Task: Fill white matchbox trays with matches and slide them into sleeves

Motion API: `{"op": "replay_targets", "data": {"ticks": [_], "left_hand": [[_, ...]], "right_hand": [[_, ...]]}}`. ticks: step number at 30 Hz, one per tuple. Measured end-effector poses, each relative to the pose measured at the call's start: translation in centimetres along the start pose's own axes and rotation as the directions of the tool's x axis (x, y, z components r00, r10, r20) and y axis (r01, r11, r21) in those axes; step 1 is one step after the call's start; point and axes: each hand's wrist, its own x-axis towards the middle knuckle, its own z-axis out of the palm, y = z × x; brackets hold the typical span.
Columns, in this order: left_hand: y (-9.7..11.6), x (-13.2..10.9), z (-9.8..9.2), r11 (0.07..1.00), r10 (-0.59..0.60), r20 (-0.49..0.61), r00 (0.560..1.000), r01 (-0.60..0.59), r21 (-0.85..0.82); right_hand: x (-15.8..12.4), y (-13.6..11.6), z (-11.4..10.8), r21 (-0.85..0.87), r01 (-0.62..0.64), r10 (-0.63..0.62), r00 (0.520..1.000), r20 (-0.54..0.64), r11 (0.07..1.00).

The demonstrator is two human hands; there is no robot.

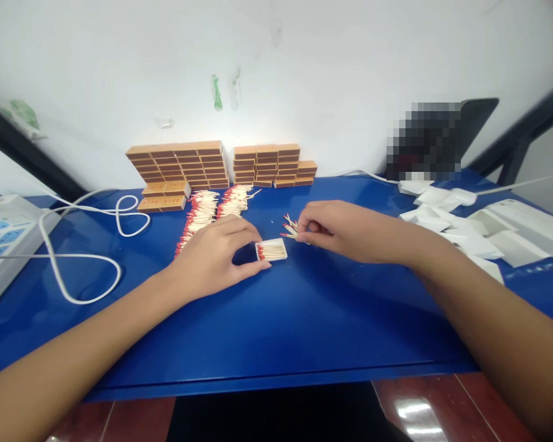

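A small white matchbox tray (pixel 284 256) sits on the blue table, partly filled with red-tipped matches. My left hand (pixel 221 252) grips its left end between thumb and fingers. Just to the right, my right hand (pixel 325 227) is closed in a pinch at a few loose matches (pixel 290 226), their red heads pointing left. How many of them it holds is hidden by the fingers. Beyond my left hand lie two long heaps of matches, a left heap (pixel 201 212) and a right heap (pixel 234 199).
Stacked matchboxes (pixel 179 164) stand along the wall, with a second stack (pixel 267 164) beside them. White cables (pixel 80 301) and a power strip (pixel 9 239) lie at the left. Folded white paper pieces (pixel 470 233) cover the right side, before a dark panel (pixel 477 129).
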Motion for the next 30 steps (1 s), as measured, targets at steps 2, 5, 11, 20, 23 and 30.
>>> {"op": "replay_targets", "data": {"ticks": [2,5,11,20,23,30], "left_hand": [[0.1,0.0,0.0,1.0,0.0,0.002,1.0,0.0,-0.007],[0.1,0.1,0.0,1.0,0.005,-0.002,1.0,-0.005,-0.009],[0.1,0.0,0.1,1.0,0.019,-0.004,1.0,-0.019,-0.014],[0.1,0.0,0.1,0.999,0.03,-0.005,1.0,-0.03,-0.013],[0.1,0.0,0.1,1.0,0.028,-0.004,1.0,-0.028,-0.014],[0.2,-0.1,0.1,1.0,0.024,-0.003,1.0,-0.024,-0.015]], "right_hand": [[0.1,-0.5,0.2,0.054,0.049,-0.048,0.998,-0.027,0.997],[0.2,-1.1,0.9,0.086,0.124,-0.123,0.992,-0.024,0.988],[0.3,-1.5,2.0,0.101,0.143,-0.144,0.99,-0.002,0.985],[0.3,-2.2,2.2,0.095,0.126,-0.123,0.992,-0.032,0.988],[0.3,-2.4,2.3,0.078,0.104,-0.1,0.993,-0.06,0.991],[0.6,-2.5,2.0,0.052,0.133,-0.125,0.983,-0.132,0.99]]}}
